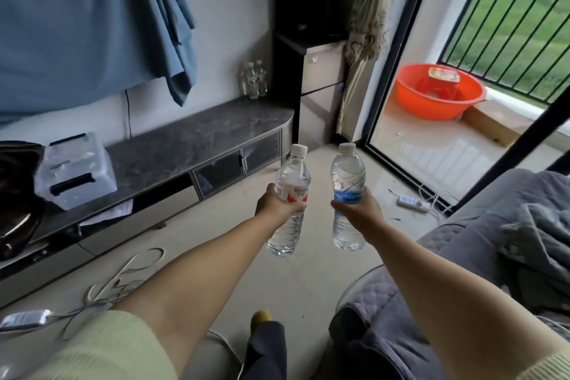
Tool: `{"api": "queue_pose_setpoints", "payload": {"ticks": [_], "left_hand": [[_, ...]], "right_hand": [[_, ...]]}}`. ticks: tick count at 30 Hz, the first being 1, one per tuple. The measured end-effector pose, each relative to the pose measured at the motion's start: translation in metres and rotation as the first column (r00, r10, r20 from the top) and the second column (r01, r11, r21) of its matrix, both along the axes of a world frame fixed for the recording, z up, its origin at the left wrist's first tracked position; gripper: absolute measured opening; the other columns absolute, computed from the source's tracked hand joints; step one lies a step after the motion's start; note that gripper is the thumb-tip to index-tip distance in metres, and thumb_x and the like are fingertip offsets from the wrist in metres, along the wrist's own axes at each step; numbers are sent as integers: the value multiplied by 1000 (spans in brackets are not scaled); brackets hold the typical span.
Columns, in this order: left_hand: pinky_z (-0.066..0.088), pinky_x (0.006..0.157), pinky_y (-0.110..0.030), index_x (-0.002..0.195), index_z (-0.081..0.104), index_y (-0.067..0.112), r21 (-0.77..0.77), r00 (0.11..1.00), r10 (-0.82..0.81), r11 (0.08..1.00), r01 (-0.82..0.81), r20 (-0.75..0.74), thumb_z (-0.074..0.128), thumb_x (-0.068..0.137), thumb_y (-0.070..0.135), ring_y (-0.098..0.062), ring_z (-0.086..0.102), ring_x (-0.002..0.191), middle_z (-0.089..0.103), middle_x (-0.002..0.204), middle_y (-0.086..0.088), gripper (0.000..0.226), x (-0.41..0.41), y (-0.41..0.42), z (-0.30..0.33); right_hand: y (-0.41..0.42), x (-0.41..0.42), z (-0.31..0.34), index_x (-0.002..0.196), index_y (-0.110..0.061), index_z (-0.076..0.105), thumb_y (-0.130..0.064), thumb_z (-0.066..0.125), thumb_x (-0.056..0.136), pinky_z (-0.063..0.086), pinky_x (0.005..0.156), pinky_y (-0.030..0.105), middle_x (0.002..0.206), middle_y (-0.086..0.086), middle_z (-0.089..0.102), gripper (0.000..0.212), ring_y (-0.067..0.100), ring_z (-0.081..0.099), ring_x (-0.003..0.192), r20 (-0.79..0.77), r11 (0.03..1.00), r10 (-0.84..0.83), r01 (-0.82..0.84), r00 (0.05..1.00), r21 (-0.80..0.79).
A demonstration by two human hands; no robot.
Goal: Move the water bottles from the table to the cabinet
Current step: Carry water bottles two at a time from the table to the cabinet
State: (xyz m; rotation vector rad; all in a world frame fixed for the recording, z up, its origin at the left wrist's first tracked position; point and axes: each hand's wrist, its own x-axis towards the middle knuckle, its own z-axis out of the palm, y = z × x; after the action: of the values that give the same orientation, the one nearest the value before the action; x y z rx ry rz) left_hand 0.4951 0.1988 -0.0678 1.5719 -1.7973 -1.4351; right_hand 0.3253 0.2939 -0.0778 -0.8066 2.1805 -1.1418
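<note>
A: Left grip [277, 205]?
B: Wrapped round red-label bottle [291, 194], mid-body, upright, over the floor.
A: Right grip [359, 210]?
B: Wrapped round blue-label bottle [348, 191], same. More bottles [254, 79] on cabinet [197, 139].

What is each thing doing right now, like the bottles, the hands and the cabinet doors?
Left hand: grips the red-label bottle.
Right hand: grips the blue-label bottle.
Red-label bottle: capped, upright, held in the air.
Blue-label bottle: capped, upright, held in the air.
Bottles on the cabinet: standing upright at its far end.
Cabinet doors: closed.
Clear storage box: lid on.
</note>
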Motion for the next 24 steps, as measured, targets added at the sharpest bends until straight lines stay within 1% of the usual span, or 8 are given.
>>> {"api": "queue_pose_setpoints", "payload": {"ticks": [3, 9, 14, 15, 17, 21, 23, 24], "left_hand": [[47, 83, -30, 119, 54, 21, -2, 1000, -16, 1000, 16, -9, 81, 66, 32, -23, 60, 100, 66, 111, -1, 61, -21, -43, -3], [50, 94, -38, 119, 57, 21, -26, 998, -49, 999, 48, -32, 81, 66, 27, -24, 62, 103, 67, 110, -2, 58, -65, -157, -1], [51, 92, -34, 114, 59, 21, -13, 994, -101, 995, 100, -49, 81, 68, 19, -22, 63, 99, 68, 105, -2, 51, -95, -260, 11], [51, 90, -34, 113, 60, 19, -9, 992, -110, 994, 110, -60, 80, 69, 15, -21, 63, 98, 68, 104, -2, 48, -101, -279, 12], [48, 77, -26, 109, 60, 18, -10, 992, -102, 995, 101, -80, 80, 71, 11, -17, 62, 89, 67, 94, 2, 44, -112, -309, 13], [39, 61, -19, 100, 58, 25, 29, 992, -69, 997, 72, -103, 80, 72, 15, -9, 56, 76, 59, 79, 13, 38, -133, -353, 9], [36, 57, -16, 97, 54, 27, 46, 994, -60, 997, 64, -97, 81, 72, 16, -8, 55, 76, 58, 79, 14, 38, -146, -376, 3], [37, 59, -17, 99, 53, 27, 57, 995, -48, 997, 53, -89, 81, 72, 18, -10, 55, 79, 58, 81, 13, 40, -153, -387, 1]], "right_hand": [[-41, -21, -5, 110, -16, 57, -25, 77, 71, 40, 60, 22, 93, 3, 66, 45, 20, 61, 80, -6, 1000, 9, -9, 1000, 5], [-153, -64, -7, 113, -15, 56, -23, 78, 71, 43, 69, 26, 96, 5, 66, 47, 23, 62, 84, 3, 1000, -13, 13, 1000, 9], [-249, -91, -1, 110, -16, 57, -23, 78, 71, 45, 74, 29, 96, 5, 68, 44, 24, 64, 85, 16, 999, -32, 32, 999, 14], [-266, -95, 0, 110, -16, 57, -23, 78, 72, 45, 74, 29, 95, 5, 68, 44, 24, 64, 84, 28, 999, -43, 43, 999, 3], [-293, -102, 1, 111, -18, 57, -23, 78, 72, 47, 74, 30, 95, 4, 67, 44, 23, 64, 84, 64, 999, -50, 51, 997, -14], [-342, -124, -2, 110, -20, 56, -21, 77, 73, 46, 73, 29, 93, 2, 67, 42, 20, 64, 81, 109, 998, -63, 65, 992, -11], [-370, -139, -4, 103, -22, 56, -19, 77, 73, 46, 67, 25, 87, 0, 65, 37, 16, 63, 76, 109, 998, -52, 54, 993, -11], [-384, -147, -5, 97, -23, 56, -17, 77, 73, 45, 61, 23, 83, -2, 65, 33, 13, 62, 72, 106, 999, -44, 46, 993, -15]]}}
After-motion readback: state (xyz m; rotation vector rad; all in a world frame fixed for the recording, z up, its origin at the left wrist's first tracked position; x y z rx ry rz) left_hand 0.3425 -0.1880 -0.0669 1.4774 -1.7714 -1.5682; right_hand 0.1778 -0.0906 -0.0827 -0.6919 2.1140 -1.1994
